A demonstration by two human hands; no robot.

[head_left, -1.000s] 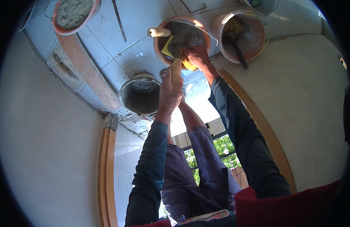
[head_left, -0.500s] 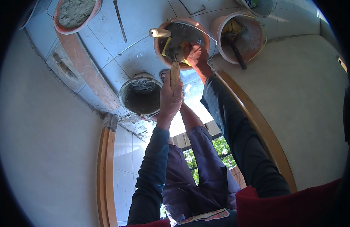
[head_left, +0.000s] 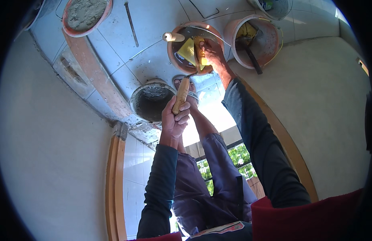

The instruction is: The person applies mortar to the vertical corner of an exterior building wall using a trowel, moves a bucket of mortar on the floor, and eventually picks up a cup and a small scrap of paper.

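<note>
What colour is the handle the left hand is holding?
The handle in the left hand is light tan; it shows best in the head view.

Buckets [head_left: 172, 57] and rod [head_left: 131, 25] on tiled floor [head_left: 109, 25]

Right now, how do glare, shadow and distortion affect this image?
Head view: glare whites out floor beside the right leg; the grey bucket is shadowed inside; the wooden trim at right bows; the left hand and wooden handle look clear.
</note>
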